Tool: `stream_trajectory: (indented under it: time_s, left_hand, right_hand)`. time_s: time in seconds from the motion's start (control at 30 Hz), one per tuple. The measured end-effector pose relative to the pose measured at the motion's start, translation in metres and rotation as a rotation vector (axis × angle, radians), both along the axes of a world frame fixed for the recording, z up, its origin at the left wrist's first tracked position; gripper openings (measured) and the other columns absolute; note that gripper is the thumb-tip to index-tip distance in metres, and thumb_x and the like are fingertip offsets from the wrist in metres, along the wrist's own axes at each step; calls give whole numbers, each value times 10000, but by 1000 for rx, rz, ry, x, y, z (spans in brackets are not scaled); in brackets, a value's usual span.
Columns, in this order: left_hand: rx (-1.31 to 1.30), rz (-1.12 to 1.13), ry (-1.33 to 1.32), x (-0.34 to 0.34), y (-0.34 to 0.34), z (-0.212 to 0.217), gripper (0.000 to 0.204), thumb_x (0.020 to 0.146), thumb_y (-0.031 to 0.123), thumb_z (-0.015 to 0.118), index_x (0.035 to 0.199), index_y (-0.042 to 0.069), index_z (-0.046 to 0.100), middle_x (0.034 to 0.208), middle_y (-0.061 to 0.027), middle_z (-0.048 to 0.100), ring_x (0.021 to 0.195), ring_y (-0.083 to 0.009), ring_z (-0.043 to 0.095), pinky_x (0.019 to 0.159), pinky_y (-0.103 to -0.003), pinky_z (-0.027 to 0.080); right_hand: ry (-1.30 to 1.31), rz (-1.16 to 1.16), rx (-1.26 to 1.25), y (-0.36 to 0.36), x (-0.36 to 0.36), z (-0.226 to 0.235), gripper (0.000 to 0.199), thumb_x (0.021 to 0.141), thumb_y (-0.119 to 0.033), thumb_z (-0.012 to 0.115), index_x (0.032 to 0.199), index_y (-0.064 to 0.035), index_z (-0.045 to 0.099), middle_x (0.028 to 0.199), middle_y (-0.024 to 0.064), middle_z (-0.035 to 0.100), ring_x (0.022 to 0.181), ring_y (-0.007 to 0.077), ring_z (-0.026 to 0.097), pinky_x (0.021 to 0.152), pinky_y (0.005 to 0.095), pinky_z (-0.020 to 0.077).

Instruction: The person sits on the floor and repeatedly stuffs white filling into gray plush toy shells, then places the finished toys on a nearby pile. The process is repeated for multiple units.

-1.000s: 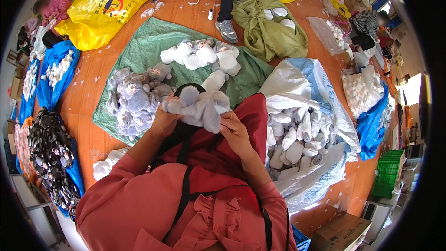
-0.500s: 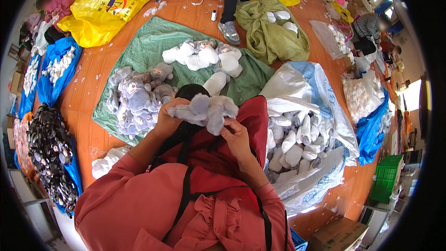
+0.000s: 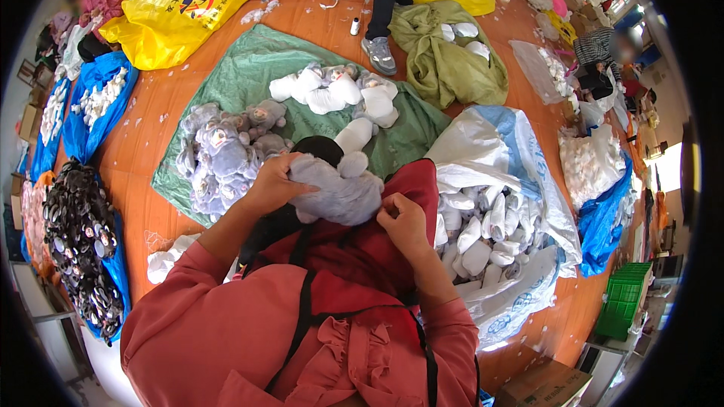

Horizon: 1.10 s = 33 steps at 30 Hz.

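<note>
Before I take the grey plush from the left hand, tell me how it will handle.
The grey plush will probably squash rather than break: its surface looks furry and padded. It is likely light for its size, since the left hand alone seems to grip it.

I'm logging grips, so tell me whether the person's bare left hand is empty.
No: the bare left hand grips a rounded, fluffy grey plush toy at its left end, above the dark red cloth.

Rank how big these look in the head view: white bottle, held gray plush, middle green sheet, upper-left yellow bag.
Largest to smallest:
green sheet
yellow bag
held gray plush, though nearer the camera
white bottle
</note>
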<state>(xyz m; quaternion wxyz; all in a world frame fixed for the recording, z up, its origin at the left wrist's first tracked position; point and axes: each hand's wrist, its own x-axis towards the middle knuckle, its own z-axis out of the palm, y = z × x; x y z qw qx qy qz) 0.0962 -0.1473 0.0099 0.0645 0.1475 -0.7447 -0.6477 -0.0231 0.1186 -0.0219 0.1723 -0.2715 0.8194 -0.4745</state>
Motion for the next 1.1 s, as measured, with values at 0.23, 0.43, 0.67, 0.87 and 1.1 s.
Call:
stream_trajectory:
  time_s: [0.23, 0.43, 0.67, 0.87, 1.1]
  left_hand:
    - [-810, 67, 524, -11, 31, 16, 409, 648, 8, 717, 1052, 58, 667, 957, -105, 684, 918, -285, 655, 813, -377, 526]
    - [-997, -324, 827, -17, 67, -2, 273, 725, 95, 674, 998, 92, 669, 1026, -71, 678, 1010, -248, 644, 897, -404, 523]
    - [-822, -312, 837, -5, 69, 5, 195, 763, 89, 711, 950, 102, 660, 955, -49, 685, 934, -232, 653, 830, -365, 530]
    - [-237, 192, 19, -19, 50, -5, 176, 867, 200, 674, 895, 34, 622, 801, -87, 647, 729, -205, 622, 677, -322, 476]
    - [382, 111, -117, -28, 38, -29, 292, 976, 352, 582, 914, 73, 641, 801, 40, 585, 716, -67, 515, 637, -246, 429]
  right_hand:
    - [-802, 40, -536, -13, 13, 4, 481, 941, -314, 642, 1235, 38, 499, 1081, 143, 653, 973, 206, 639, 882, 354, 522]
    - [-989, -238, -798, -42, 32, 8, 454, 971, -309, 589, 1331, -59, 470, 1217, 83, 580, 1125, 227, 573, 987, 369, 468]
    - [-965, -399, -904, -41, 21, -20, 414, 970, -252, 593, 1328, -75, 485, 1283, 73, 570, 1157, 224, 558, 987, 398, 472]
    - [-1030, -317, -936, -37, 21, -9, 446, 955, -244, 618, 1339, -71, 472, 1290, 89, 564, 1157, 241, 571, 994, 408, 480]
    - [-1006, -174, -699, -36, 24, -2, 485, 886, -141, 704, 1314, -50, 496, 1235, 67, 580, 1137, 212, 562, 960, 374, 486]
